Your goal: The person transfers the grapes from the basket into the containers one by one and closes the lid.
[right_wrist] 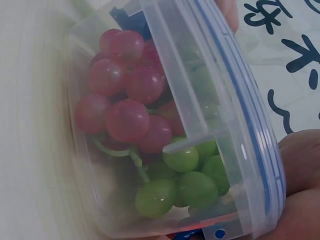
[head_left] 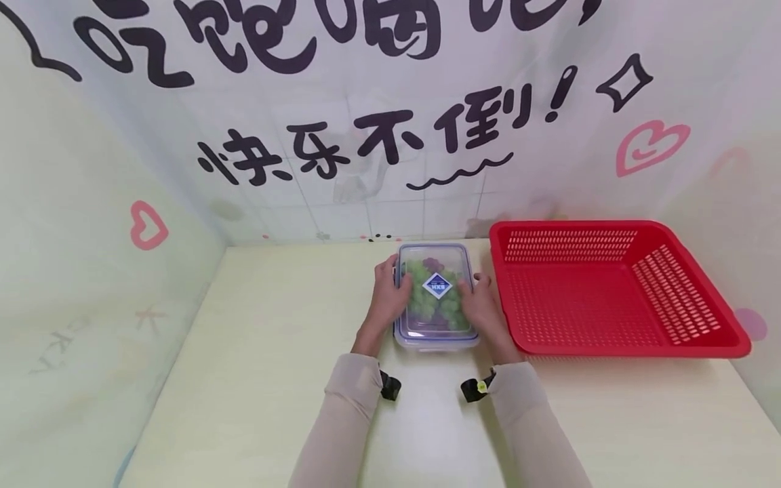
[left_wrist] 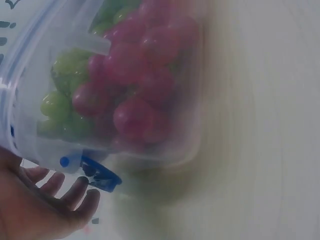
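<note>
A clear lidded food container [head_left: 436, 333] with a blue seal stands on the table near the back wall, a diamond label [head_left: 436, 285] on its lid. Through its walls show green grapes [right_wrist: 156, 198] and red grapes [right_wrist: 127, 121]. My left hand [head_left: 389, 298] grips the left side, thumb over the lid's edge. In the left wrist view its curled fingers [left_wrist: 75, 194] are at a side latch [left_wrist: 102, 176] that sticks outward. From the right, my right hand [head_left: 484, 310] holds the opposite side, thumb on the lid. Another latch [right_wrist: 220, 233] shows low in the right wrist view, partly hidden.
A red perforated basket [head_left: 573, 349] stands close to my right forearm, on the right of the table [head_left: 274, 352]. Behind the table rises a wall covering [head_left: 293, 210] with black lettering. Dark straps [head_left: 390, 386] are at both wrists.
</note>
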`<state>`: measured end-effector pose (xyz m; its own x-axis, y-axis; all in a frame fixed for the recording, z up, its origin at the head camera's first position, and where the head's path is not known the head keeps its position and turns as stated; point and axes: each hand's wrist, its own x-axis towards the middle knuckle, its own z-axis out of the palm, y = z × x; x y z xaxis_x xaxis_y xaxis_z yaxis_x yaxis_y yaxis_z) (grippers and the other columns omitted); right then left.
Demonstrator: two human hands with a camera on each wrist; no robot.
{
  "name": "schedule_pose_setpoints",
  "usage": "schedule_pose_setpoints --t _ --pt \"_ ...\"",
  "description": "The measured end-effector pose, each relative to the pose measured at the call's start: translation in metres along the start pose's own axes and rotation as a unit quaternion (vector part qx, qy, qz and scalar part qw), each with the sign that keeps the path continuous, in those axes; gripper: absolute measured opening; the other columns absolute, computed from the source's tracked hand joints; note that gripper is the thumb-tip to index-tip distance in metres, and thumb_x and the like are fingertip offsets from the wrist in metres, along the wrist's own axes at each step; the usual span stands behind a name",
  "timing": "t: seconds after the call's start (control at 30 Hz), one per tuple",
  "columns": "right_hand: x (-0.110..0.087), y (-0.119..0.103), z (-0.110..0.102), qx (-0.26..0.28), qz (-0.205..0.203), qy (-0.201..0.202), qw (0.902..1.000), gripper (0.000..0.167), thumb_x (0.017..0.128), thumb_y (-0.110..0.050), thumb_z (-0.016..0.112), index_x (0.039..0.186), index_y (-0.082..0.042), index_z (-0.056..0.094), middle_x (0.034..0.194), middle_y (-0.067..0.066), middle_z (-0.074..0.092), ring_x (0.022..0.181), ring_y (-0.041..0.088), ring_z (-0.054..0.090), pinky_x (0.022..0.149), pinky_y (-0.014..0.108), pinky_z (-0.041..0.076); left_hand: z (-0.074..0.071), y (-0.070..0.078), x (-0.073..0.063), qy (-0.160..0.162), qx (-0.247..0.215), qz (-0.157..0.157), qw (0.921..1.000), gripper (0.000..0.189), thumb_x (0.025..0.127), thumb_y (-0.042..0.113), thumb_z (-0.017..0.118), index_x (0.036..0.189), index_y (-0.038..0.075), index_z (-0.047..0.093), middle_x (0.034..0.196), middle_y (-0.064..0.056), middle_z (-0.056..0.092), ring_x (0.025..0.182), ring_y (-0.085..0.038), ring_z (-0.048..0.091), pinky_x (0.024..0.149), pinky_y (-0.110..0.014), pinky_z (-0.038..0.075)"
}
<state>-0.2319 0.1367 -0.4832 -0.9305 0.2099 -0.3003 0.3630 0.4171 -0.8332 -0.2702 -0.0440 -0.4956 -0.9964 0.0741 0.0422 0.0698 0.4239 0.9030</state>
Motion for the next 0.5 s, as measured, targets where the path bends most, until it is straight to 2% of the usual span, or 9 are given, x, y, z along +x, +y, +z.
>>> schedule_pose_setpoints --t 0.2,0.37,0.5 --pt "0.0039 0.0002 0.0006 0.013 0.002 -0.007 0.9999 0.059 0.107 -0.034 0.037 0.153 -0.002 0.018 0.137 0.024 0.043 0.120 0.034 0.050 0.107 0.050 0.043 -0.0009 -0.0005 0.0031 0.008 0.001 -0.043 0.9990 0.068 0.097 0.027 0.053 0.153 0.000 0.026 0.151 -0.027 0.027 0.137 -0.041 0.038 0.116 -0.050 0.034" --pt "0.0053 0.0008 -0.0009 0.013 0.006 -0.007 0.9999 0.058 0.108 -0.034 0.037 0.152 -0.001 0.019 0.137 0.024 0.043 0.121 0.034 0.049 0.108 0.050 0.042 0.0001 -0.0033 0.0046 -0.021 -0.014 -0.091 0.9955 0.072 0.100 0.036 0.051 0.156 0.004 0.020 0.152 -0.025 0.036 0.138 -0.039 0.041 0.115 -0.050 0.035" --pt "0.0037 0.0016 -0.0001 0.021 0.016 -0.016 0.9995 0.059 0.107 -0.035 0.038 0.152 -0.001 0.022 0.137 0.023 0.044 0.122 0.034 0.049 0.108 0.050 0.041 -0.0026 -0.0063 0.0031 -0.041 -0.033 -0.132 0.9898 0.078 0.100 0.043 0.052 0.159 0.008 0.014 0.153 -0.021 0.040 0.139 -0.036 0.042 0.117 -0.048 0.033"
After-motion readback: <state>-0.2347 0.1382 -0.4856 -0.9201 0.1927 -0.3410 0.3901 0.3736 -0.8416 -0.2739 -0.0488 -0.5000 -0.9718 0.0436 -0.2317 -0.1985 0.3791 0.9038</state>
